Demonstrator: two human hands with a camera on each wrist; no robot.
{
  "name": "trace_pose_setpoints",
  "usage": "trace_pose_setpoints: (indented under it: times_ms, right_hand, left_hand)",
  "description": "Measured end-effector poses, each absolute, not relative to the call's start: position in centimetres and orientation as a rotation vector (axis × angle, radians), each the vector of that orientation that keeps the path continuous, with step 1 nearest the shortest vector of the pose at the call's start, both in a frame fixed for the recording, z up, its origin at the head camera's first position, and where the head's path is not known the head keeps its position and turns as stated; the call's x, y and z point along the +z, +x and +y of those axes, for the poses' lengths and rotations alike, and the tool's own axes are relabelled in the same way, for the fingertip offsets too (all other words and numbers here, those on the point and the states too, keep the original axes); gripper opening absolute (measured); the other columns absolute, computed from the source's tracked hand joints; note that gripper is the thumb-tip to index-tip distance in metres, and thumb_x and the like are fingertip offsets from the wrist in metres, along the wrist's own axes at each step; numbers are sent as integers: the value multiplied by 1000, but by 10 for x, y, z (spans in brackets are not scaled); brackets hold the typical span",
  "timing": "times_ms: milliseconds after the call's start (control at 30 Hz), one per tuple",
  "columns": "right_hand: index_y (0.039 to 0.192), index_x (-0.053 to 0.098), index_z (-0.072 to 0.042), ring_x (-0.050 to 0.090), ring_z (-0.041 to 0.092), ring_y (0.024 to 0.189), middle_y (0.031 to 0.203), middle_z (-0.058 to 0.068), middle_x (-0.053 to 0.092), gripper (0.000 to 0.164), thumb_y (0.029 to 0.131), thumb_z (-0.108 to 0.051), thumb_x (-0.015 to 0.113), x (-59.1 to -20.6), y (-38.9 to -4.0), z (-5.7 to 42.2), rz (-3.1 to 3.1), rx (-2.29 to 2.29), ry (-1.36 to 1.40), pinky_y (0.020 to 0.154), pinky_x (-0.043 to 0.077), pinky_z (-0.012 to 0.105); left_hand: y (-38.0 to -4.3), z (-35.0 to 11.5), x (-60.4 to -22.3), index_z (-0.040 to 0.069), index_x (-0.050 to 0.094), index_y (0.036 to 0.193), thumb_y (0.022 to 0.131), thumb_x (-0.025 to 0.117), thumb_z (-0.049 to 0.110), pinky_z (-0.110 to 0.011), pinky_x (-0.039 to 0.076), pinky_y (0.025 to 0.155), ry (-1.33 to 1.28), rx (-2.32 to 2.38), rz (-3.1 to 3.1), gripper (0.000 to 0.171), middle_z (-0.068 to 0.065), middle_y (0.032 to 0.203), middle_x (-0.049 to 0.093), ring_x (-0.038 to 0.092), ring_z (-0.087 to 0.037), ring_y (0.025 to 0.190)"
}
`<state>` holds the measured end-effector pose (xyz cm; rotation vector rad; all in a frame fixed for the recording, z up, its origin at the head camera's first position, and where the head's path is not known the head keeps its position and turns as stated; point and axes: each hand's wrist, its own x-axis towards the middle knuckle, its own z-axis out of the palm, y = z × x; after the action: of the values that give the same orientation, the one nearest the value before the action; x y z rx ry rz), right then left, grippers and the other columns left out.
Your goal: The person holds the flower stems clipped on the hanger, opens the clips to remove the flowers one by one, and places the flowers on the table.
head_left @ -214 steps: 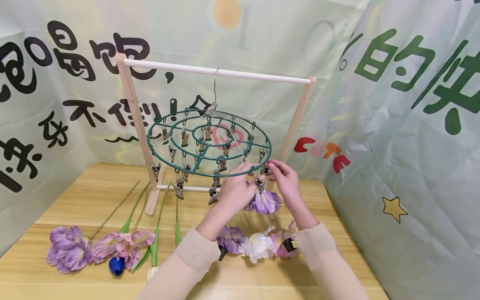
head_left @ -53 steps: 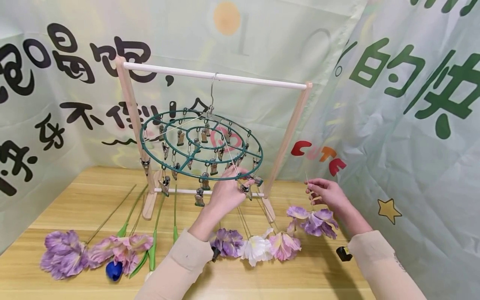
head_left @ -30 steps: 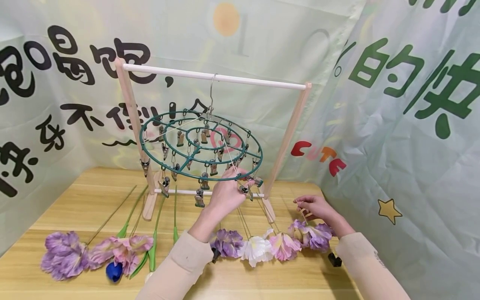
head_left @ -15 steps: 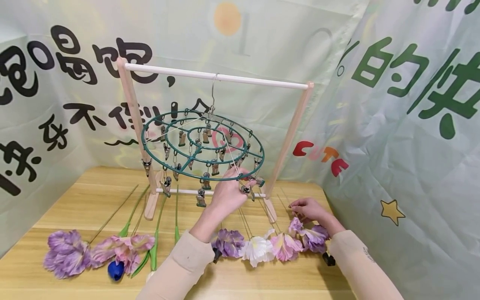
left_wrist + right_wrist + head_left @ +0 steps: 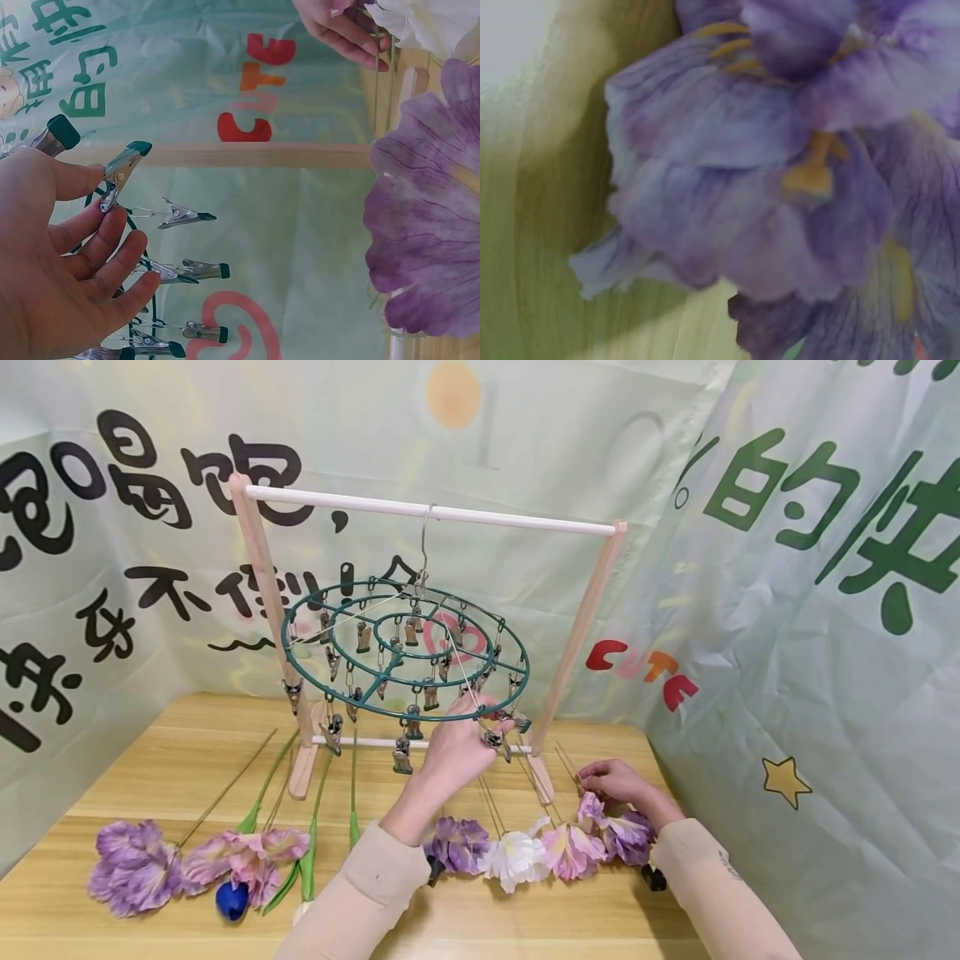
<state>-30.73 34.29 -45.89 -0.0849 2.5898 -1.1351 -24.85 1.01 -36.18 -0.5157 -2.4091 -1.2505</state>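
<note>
My left hand (image 5: 465, 743) is at the front right edge of a round green clip hanger (image 5: 375, 684). In the left wrist view its thumb and index finger pinch a metal clip (image 5: 124, 176) with green tips; the other fingers are loosely bent. My right hand (image 5: 618, 781) is low at the table's right side, fingertips pinching the thin stem of a purple artificial flower (image 5: 630, 837). That bloom lies beside the pink flower (image 5: 572, 852) and fills the right wrist view, where my fingers are hidden.
The hanger hooks over the white rod (image 5: 525, 522) of a wooden rack. White (image 5: 513, 858) and purple flowers (image 5: 459, 845) lie in front. At left are a purple flower (image 5: 135, 868), pink ones (image 5: 247, 858) and a blue tulip (image 5: 232, 900). Printed cloth (image 5: 750, 693) surrounds the table.
Earlier both hands were at the hanger's right edge with the purple flower below. My right hand has since carried it right and down to the table; my left hand has stayed at the hanger.
</note>
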Motion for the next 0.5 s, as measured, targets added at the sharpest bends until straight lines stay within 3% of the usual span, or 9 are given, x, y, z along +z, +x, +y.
trace_pose_setpoints:
  times_ms: [333,500]
  right_hand:
    - [118,71,7,55,12,68,86,2,67,27,100,-12,66,-461,-305,341,2654,-1019,-185,59,51,31]
    - [116,71,8,61,15,72,91,7,70,27,100,-12,66,-455,-304,340,2678,-978,-198,62,55,33]
  left_hand:
    - [-246,10,-364,8,65,126,100,72,32,-44,59,90,-536,-1196,-2390,37,-9,125,67,64,-30,118]
    - [-243,10,-364,6,65,128,98,74,33,-41,60,81,-565,-1136,-2353,40,-7,117,69,67,-28,109]
